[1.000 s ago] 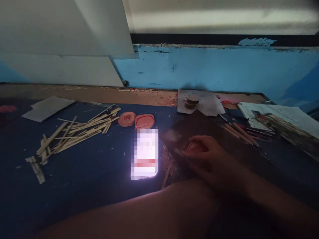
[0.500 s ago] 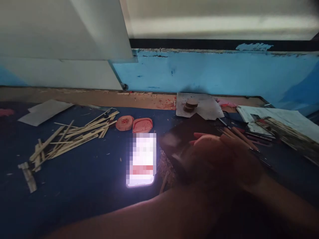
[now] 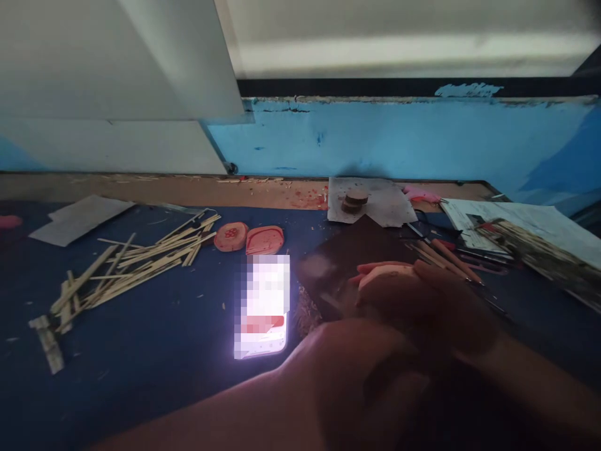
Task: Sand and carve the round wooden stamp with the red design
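My right hand point(image 3: 441, 300) comes in from the lower right, in deep shadow, fingers bent around a rounded pale-pink piece point(image 3: 387, 273) whose lit upper edge alone shows clearly. My left hand point(image 3: 361, 351) reaches in from the lower left, close below the right one. Its fingers look curled, and whatever they hold is lost in the dark. Behind both hands lies a dark brown square sheet point(image 3: 328, 260) on the dark blue table cover point(image 3: 154, 351). Left of the sheet, a lit phone point(image 3: 261, 304) has a blurred-out screen. Two round reddish-pink blocks point(image 3: 231, 237) sit just beyond it, carved on top.
Thin wooden sticks point(image 3: 154, 260) are scattered at left, near a folded paper point(image 3: 82, 216). At the back, dark round discs point(image 3: 355, 199) stand on white paper point(image 3: 399, 210). Pencil-like tools point(image 3: 451, 257) lie at right beside a bundle of sticks point(image 3: 539, 250). A blue wall rises behind.
My left hand has come higher into view and now covers more of the shavings beside the phone. The right hand stays nearly in place. The whole view has shifted slightly.
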The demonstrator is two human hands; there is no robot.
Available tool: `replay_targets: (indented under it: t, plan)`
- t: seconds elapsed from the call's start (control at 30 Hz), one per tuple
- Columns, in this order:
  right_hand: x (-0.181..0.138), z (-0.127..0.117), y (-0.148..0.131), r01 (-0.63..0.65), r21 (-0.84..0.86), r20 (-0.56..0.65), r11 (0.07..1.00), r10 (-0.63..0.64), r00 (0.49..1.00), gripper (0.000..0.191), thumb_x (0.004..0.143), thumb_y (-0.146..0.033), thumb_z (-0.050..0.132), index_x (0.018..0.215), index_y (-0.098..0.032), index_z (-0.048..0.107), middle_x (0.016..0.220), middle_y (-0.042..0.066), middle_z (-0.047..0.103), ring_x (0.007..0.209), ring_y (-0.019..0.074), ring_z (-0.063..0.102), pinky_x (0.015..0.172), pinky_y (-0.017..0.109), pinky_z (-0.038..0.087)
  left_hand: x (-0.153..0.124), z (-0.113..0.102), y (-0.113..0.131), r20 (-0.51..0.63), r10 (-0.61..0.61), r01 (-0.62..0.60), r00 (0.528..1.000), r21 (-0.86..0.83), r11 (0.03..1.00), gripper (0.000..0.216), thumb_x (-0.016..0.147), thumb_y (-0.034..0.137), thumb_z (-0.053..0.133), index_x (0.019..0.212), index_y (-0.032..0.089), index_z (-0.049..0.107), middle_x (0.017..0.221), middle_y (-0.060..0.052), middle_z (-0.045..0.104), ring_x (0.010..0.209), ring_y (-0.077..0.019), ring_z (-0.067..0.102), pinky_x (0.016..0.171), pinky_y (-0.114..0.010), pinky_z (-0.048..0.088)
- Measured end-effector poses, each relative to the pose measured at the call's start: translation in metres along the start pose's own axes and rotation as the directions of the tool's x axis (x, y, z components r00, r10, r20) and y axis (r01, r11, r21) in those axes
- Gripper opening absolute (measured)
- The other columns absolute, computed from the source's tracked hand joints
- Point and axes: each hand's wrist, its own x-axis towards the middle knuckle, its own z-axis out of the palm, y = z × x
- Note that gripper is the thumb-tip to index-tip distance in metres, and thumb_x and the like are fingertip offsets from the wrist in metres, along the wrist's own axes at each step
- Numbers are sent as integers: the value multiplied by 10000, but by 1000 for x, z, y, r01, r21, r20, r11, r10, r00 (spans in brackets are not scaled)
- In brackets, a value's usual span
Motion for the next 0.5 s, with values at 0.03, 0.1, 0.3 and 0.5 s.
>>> replay_targets:
  t: [0.03, 0.1, 0.3, 0.5]
  plan:
    - [0, 0, 0, 5, -4, 12, 1000, -5, 1000, 544, 978, -580, 363, 1187, -286, 770, 1203, 88, 789, 1102, 336, 753, 929, 525, 613, 2, 3, -4, -43, -30, 29, 999, -27, 999, 383, 1097, 329, 349, 1375, 211, 585, 1224, -69, 718, 1027, -181, 687, 869, -285, 574]
    - [-1, 0, 0, 22, -15, 40, 1000, -21, 999, 492, 953, -582, 438, 1195, -305, 764, 1228, 82, 780, 1110, 341, 748, 914, 523, 619, 9, 9, -14, -105, -58, 49, 993, -83, 995, 404, 1098, 393, 349, 1299, 171, 619, 1161, -82, 730, 981, -182, 692, 841, -297, 573]
    - [-6, 4, 5, 32, -2, 22, 999, -32, 999, 387, 907, -457, 638, 1209, -244, 757, 1243, 122, 765, 1125, 327, 731, 970, 479, 580, 18, 15, -28, -221, -276, 152, 935, -453, 878, 397, 1062, 527, 450, 1082, 225, 706, 916, -11, 730, 833, -155, 668, 715, -275, 504]
    - [-8, 4, -1, 115, -253, 1, 961, -118, 993, 409, 902, -422, 708, 1293, -303, 716, 1275, 81, 746, 1191, 307, 691, 1033, 463, 540, 18, 16, -27, -183, -370, 199, 911, -592, 781, 436, 1038, 575, 472, 1013, 217, 720, 929, -25, 729, 876, -184, 655, 735, -300, 485]
